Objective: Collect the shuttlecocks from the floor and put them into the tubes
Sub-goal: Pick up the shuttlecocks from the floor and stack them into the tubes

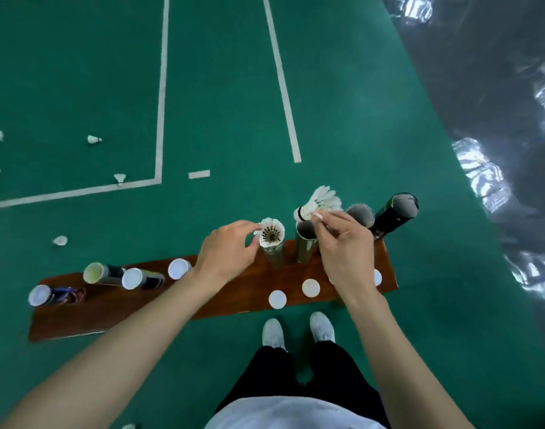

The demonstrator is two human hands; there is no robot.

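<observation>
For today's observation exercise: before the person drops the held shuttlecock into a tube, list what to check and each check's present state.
1. Right hand pinches white feathered shuttlecock: ok.
2. Open silver tube beneath it looks unblocked: ok.
3. Cork end points at that opening: not ok, it lies sideways.
4. Left hand touches the full silver tube: ok.
5. Tubes upright on the brown wooden board: ok.
6. Space left in the open tube: cannot tell.

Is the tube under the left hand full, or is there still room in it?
Full at the top: the tube has a shuttlecock's feathers standing above its rim, with the left hand touching them.
</observation>
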